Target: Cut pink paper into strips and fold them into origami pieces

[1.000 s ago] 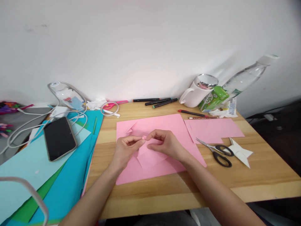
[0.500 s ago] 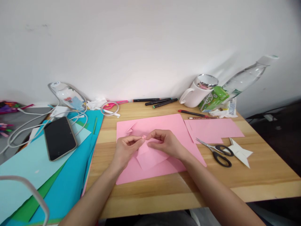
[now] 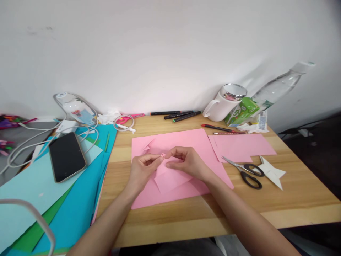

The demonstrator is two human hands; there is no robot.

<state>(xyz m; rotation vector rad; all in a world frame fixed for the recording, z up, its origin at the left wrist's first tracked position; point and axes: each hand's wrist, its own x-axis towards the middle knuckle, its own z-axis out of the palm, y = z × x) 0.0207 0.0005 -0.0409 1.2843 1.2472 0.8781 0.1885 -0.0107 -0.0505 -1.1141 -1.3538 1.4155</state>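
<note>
A folded piece of pink paper [image 3: 172,179] is between my hands, above a larger pink sheet [image 3: 213,151]. My left hand [image 3: 144,170] is closed, its thumb and forefinger pinching the paper's narrow upper tip. Close by on the right, my right hand [image 3: 188,161] has its forefinger at that tip and its thumb lower, near the paper's edge, with a gap between the two. Whether the right fingertips press on the paper is hard to see. Behind my left hand, a small folded pink paper shape [image 3: 148,145] lies on the sheet.
On the right lie black-handled scissors [image 3: 246,172], a white paper star shape [image 3: 273,172] and pink offcuts [image 3: 239,145]. A mug [image 3: 222,105], juice carton [image 3: 242,112] and bottle [image 3: 277,87] stand behind. Markers [image 3: 182,115] line the wall. A phone [image 3: 67,156] rests on coloured paper [image 3: 80,202] at left.
Both hands and the folded paper are almost exactly where they were. The small tip at my left fingertips looks slightly turned; the whole view has shifted a touch.
</note>
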